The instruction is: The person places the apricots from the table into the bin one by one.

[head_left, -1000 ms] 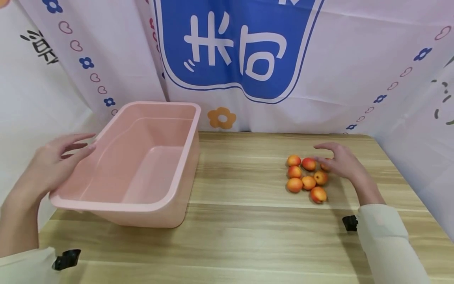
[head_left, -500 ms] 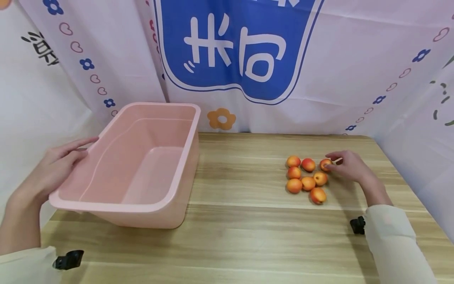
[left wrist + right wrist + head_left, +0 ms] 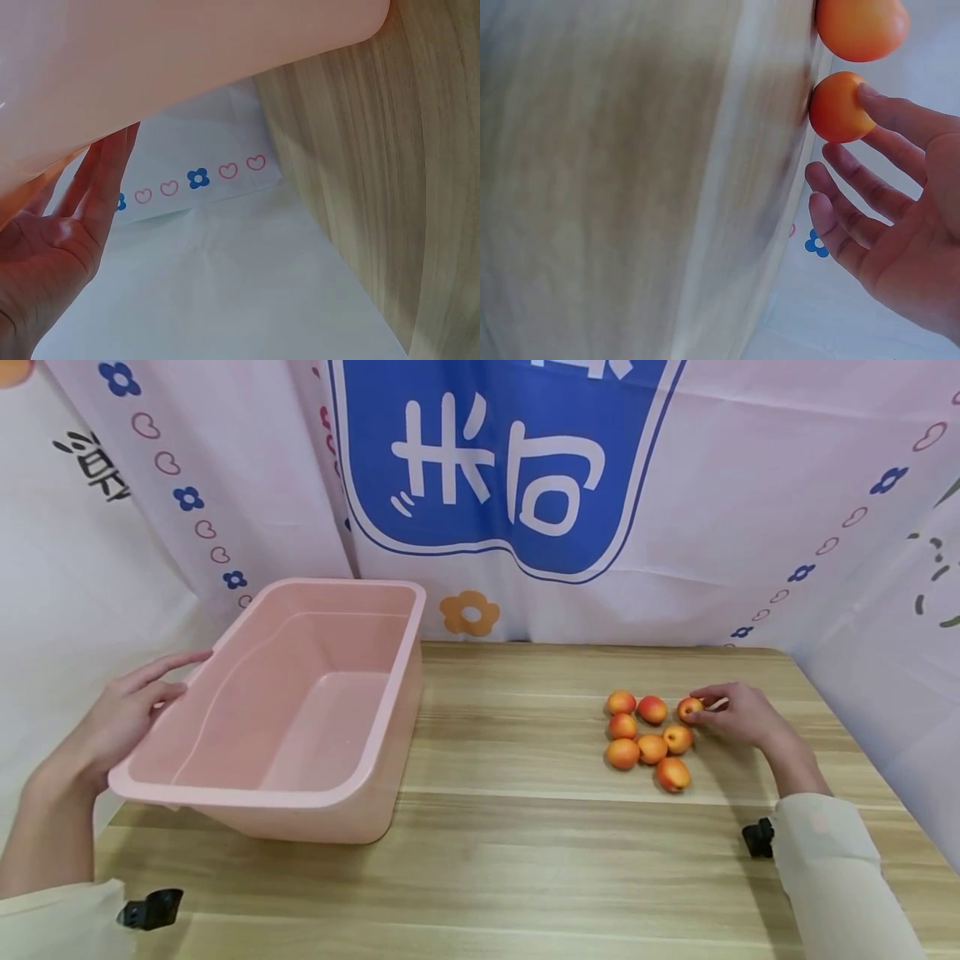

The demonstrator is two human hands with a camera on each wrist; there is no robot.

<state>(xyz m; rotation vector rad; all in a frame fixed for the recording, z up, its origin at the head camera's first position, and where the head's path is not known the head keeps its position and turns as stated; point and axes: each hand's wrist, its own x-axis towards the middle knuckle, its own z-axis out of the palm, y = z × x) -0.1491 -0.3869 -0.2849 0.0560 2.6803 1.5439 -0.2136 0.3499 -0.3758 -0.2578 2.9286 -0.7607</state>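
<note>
My left hand (image 3: 120,718) holds the left rim of a pink plastic basin (image 3: 405,718). In the left wrist view, the fingers (image 3: 101,172) of that hand reach up against the basin's outer side, beneath the rim. At the right of the table, my right hand (image 3: 738,714) pinches a red-orange apricot (image 3: 688,708) at the far right of a group. The right wrist view shows the thumb on this apricot (image 3: 836,109) and the index finger partly hidden behind it; the other fingers are spread loosely. Several more apricots (image 3: 652,749) lie close by, to the left and nearer.
The wood-grain table (image 3: 517,843) stretches between the basin and the fruit. Behind it hangs a white cloth (image 3: 720,527) printed with a blue badge, flowers and hearts. White sheets also border both sides.
My right hand has moved right and down, and its thumb and index finger have closed on the far-right apricot. The left hand has settled lower on the basin's rim.
</note>
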